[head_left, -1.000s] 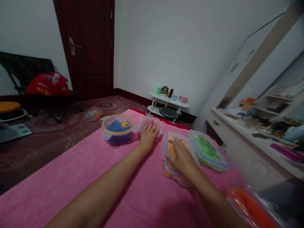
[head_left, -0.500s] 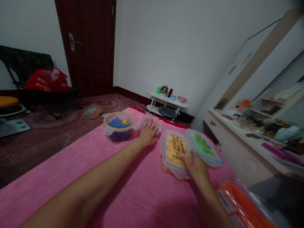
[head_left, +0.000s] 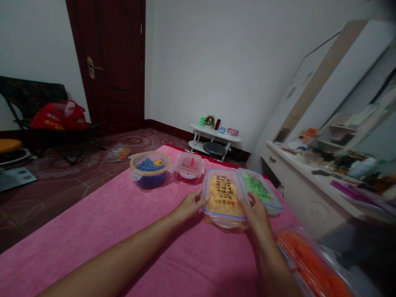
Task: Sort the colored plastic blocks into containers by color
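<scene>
"What's at the far left?"

"A stool (head_left: 10, 145) with an orange top, cut off by the edge of the view. Just past it a folding chair (head_left: 34, 95) bears a red bag (head_left: 58, 117), then comes a dark red door (head_left: 113, 74). A clear plastic bag (head_left: 118, 153) lies on the floor (head_left: 77, 185)."

"And on the table (head_left: 123, 222)?"

"It's covered in pink. First along is a round bowl (head_left: 151, 170) with a yellow rim and blue contents. Just beside it sits a small container (head_left: 187, 167) with something red inside."

"Where's the left hand (head_left: 189, 205)?"

"At the near left side of the yellow-filled container (head_left: 221, 193). Its fingers (head_left: 203, 202) grasp that edge, the thumb over the lid."

"The right one?"

"The right hand (head_left: 256, 212) grips the opposite side, thumb on top too. So the container is between both hands, over the table, its lid bearing dark writing. I can't tell whether it's lifted or resting."

"Anything further right?"

"A green-filled container (head_left: 261, 192) just beyond the right hand, its lid also lettered. Nearer, partly behind the right forearm, is a clear box (head_left: 315, 264) of orange contents. Last is a white dresser (head_left: 326, 210), its top cluttered; many of those items are blurred."
</scene>
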Tool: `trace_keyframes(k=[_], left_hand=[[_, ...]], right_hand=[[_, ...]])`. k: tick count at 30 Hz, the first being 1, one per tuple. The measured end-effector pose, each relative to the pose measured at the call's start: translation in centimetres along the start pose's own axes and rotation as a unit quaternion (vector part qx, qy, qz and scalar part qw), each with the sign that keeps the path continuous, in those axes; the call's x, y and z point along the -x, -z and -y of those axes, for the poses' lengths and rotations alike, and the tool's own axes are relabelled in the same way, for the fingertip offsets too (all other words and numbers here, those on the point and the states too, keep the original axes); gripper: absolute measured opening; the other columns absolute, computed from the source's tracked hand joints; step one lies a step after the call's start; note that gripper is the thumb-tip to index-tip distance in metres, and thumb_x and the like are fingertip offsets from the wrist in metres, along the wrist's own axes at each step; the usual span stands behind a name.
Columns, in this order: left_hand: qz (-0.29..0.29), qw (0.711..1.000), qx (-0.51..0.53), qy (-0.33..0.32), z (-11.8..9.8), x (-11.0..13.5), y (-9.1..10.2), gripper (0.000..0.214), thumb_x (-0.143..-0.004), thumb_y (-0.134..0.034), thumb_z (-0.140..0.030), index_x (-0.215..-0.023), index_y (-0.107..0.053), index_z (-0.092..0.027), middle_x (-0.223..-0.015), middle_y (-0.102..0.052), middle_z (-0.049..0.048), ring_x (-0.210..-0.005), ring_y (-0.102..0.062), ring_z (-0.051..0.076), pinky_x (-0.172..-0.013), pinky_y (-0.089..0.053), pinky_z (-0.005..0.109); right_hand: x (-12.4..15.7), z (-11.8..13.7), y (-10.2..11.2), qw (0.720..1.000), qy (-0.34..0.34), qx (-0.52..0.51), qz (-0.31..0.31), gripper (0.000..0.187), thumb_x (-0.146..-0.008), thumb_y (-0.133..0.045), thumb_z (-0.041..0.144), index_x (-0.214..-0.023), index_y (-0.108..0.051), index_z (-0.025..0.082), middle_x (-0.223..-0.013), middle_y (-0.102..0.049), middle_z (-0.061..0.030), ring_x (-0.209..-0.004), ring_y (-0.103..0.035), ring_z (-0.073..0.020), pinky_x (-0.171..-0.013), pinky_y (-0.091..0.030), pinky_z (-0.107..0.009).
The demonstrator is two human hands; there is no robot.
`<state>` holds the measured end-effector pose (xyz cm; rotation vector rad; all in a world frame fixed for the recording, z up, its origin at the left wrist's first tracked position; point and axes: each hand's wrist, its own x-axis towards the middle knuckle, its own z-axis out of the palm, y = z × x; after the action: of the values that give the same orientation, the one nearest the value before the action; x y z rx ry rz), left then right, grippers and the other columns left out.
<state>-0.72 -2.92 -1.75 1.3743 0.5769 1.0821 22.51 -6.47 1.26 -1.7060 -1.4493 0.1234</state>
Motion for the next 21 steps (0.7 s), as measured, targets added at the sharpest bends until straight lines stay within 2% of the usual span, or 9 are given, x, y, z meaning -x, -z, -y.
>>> trace_keyframes(k=[3,7,8,10,13,16,19,21], left_hand=[[0.002,1.0,0.024,0.001,-0.4,0.4,-0.9,0.062,-0.072,-0.073,-0.045,-0.121,-0.059,-0.01,-0.119,-0.065,0.0168,-0.107,-0.062,0.028,-0.095,-0.048,0.041],[-0.101,0.994,0.026,0.03,-1.0,1.1,-1.7,0.09,-0.064,-0.08,-0.037,-0.14,-0.037,-0.015,-0.119,-0.063,0.0169,-0.102,-0.064,0.025,-0.085,-0.053,0.038],[-0.126,0.991,0.027,0.043,-1.2,1.2,-1.8,0.093,-0.063,-0.081,-0.037,-0.141,-0.035,-0.015,-0.116,-0.065,0.0166,-0.099,-0.065,0.024,-0.083,-0.053,0.037],[-0.144,0.987,0.047,0.061,-1.8,1.3,-1.9,0.088,-0.063,-0.081,-0.038,-0.137,-0.041,-0.014,-0.108,-0.067,0.0156,-0.092,-0.067,0.023,-0.08,-0.053,0.037],[-0.11,0.986,0.102,0.072,-3.0,1.5,-1.8,0.068,-0.062,-0.081,-0.039,-0.118,-0.057,-0.011,-0.104,-0.069,0.0151,-0.088,-0.068,0.023,-0.078,-0.053,0.035],[-0.096,0.985,0.116,0.083,-5.2,2.2,-1.1,0.056,-0.059,-0.083,-0.036,-0.105,-0.061,-0.012,-0.104,-0.069,0.0133,-0.085,-0.067,0.022,-0.075,-0.053,0.033],[-0.097,0.993,0.057,0.044,-9.1,3.8,0.5,0.047,-0.061,-0.08,-0.034,-0.101,-0.061,-0.016,-0.102,-0.069,0.0091,-0.08,-0.066,0.019,-0.072,-0.053,0.032],[-0.111,0.992,-0.055,-0.003,-12.1,5.6,1.9,0.038,-0.06,-0.08,-0.032,-0.091,-0.063,-0.018,-0.091,-0.069,0.0045,-0.075,-0.063,0.017,-0.068,-0.052,0.03]], right_hand=[[-0.1,2.9,1.3,0.994,-0.055,-0.089,-0.034,0.065,-0.072,-0.062,0.045,-0.128,-0.051,0.013,-0.124,-0.061,-0.0184,-0.113,-0.059,-0.0314,-0.093,-0.05,-0.045],[0.4,7.1,3.3,0.969,-0.054,-0.239,-0.033,0.074,-0.065,-0.069,0.036,-0.132,-0.045,0.015,-0.126,-0.058,-0.0185,-0.108,-0.062,-0.0291,-0.089,-0.053,-0.042],[0.6,7.9,3.7,0.963,-0.057,-0.261,-0.033,0.074,-0.065,-0.071,0.035,-0.131,-0.045,0.015,-0.125,-0.059,-0.0179,-0.104,-0.064,-0.0283,-0.086,-0.054,-0.04],[0.9,9.0,4.6,0.955,-0.063,-0.289,-0.028,0.071,-0.065,-0.072,0.036,-0.128,-0.048,0.017,-0.12,-0.063,-0.0159,-0.096,-0.067,-0.0264,-0.078,-0.057,-0.038],[1.3,9.5,5.5,0.941,-0.058,-0.332,-0.011,0.059,-0.067,-0.072,0.037,-0.121,-0.055,0.019,-0.11,-0.067,-0.0117,-0.087,-0.068,-0.0225,-0.071,-0.057,-0.032],[1.4,9.2,6.1,0.923,-0.046,-0.38,-0.023,0.044,-0.073,-0.069,0.04,-0.111,-0.062,0.018,-0.097,-0.07,-0.0073,-0.076,-0.067,-0.0167,-0.064,-0.055,-0.026],[1.2,8.3,6.0,0.911,-0.064,-0.406,-0.014,0.037,-0.079,-0.062,0.046,-0.101,-0.066,0.016,-0.085,-0.07,-0.0062,-0.066,-0.065,-0.0144,-0.059,-0.053,-0.025],[1.0,7.4,5.5,0.926,-0.074,-0.369,0.036,0.036,-0.077,-0.062,0.047,-0.094,-0.067,0.015,-0.082,-0.071,-0.0075,-0.068,-0.066,-0.0171,-0.063,-0.054,-0.029]])
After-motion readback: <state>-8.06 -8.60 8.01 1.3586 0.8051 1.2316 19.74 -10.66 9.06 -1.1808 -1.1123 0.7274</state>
